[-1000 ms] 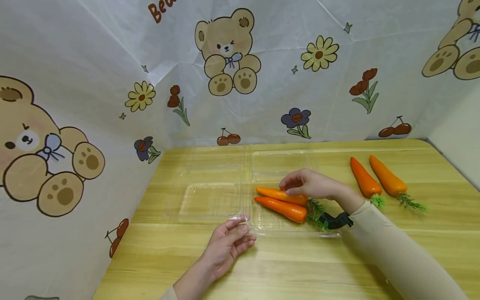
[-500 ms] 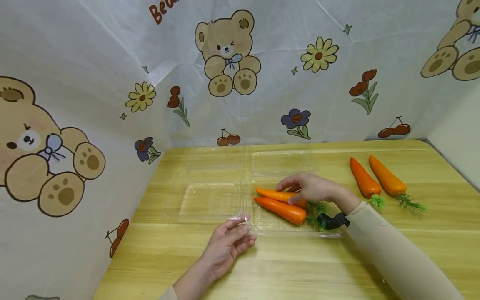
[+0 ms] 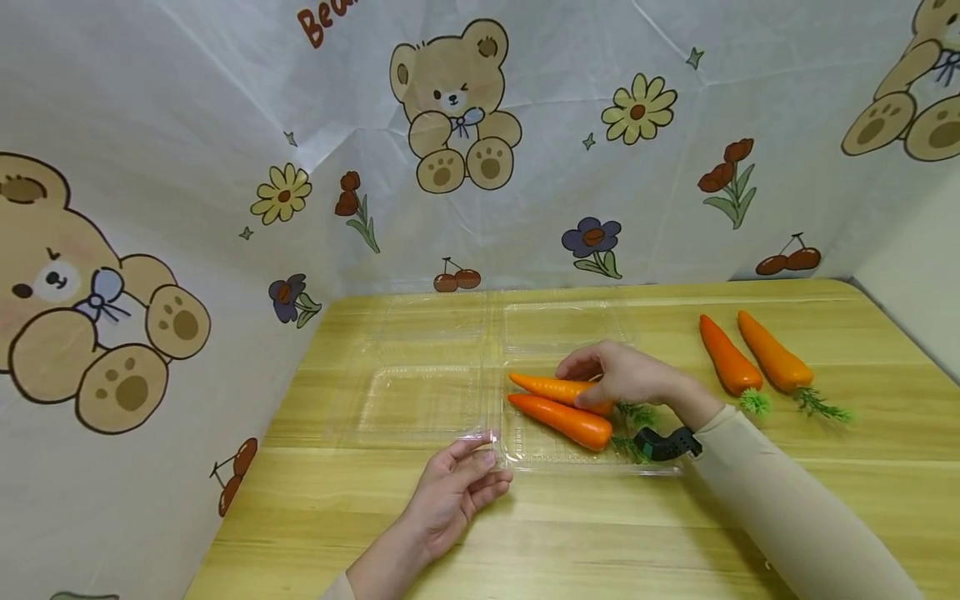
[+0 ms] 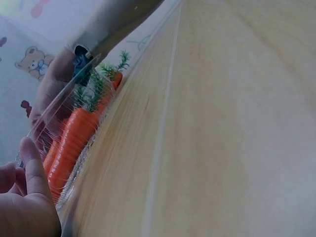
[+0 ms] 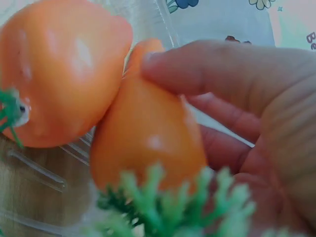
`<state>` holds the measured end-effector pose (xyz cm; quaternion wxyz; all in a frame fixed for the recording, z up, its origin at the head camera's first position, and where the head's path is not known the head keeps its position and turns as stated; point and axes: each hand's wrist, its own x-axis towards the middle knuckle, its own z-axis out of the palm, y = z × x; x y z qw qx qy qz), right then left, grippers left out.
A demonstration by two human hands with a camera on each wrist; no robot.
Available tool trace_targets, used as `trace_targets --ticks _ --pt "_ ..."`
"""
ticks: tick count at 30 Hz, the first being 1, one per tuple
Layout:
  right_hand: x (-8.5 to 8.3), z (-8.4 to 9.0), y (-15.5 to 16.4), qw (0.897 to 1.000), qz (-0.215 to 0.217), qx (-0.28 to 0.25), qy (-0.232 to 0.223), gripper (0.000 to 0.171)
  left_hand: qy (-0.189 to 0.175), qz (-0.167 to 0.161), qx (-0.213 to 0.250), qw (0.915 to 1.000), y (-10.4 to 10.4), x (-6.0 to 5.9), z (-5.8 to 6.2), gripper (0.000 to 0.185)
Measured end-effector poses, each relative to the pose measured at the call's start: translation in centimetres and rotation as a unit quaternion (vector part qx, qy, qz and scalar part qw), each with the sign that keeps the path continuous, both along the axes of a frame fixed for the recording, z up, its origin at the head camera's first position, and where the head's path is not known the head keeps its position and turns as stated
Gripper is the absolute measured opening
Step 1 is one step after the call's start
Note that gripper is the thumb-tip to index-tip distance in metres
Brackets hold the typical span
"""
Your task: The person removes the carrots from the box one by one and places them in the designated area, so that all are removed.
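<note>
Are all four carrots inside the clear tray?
No, only two carrots lie in the tray; the other two lie on the table to its right.

right hand (image 3: 626, 375): a second ago it hovered over the far carrot (image 3: 551, 387) with only the fingertips touching the top; now it has sunk lower, and the thumb and fingers curl round the carrot's thick end near the green top.
far carrot: its tip has edged slightly toward the left wall of the clear tray (image 3: 525, 454), and it now lies a little closer alongside the near carrot (image 3: 562, 419) than a second ago; more of its thick end is hidden under the hand.
right wrist strap (image 3: 667, 443): has drifted slightly away from the tray's front rim, following the hand.
</note>
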<state>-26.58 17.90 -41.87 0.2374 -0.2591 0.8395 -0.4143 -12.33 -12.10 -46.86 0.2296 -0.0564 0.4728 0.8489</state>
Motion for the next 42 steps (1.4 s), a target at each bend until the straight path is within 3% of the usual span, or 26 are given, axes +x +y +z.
trace_targets --ticks 7,11,19,28,34,42 --pt "0.3 1.0 0.2 0.999 -0.016 -0.04 0.0 0.042 0.0 0.0 -0.003 1.0 -0.2 0.1 -0.1 0.055" --pt "0.8 1.7 0.5 0.997 -0.046 -0.067 -0.014 0.044 0.0 0.0 -0.003 1.0 -0.3 0.1 -0.2 0.056" --pt "1.6 3.0 2.4 0.978 -0.135 -0.133 -0.082 0.053 0.002 -0.002 0.002 1.0 -0.4 0.3 -0.2 0.055" --pt "2.3 4.2 7.0 0.967 -0.205 -0.13 -0.074 0.057 0.003 -0.002 0.006 1.0 -0.4 0.2 -0.2 0.056" --pt "1.8 4.1 11.1 0.961 -0.238 -0.122 -0.07 0.045 0.005 -0.003 0.007 1.0 -0.3 0.1 -0.3 0.056" --pt "1.3 4.0 17.0 0.934 -0.292 -0.173 -0.115 0.034 0.005 -0.004 0.002 1.0 -0.1 0.1 -0.3 0.056"
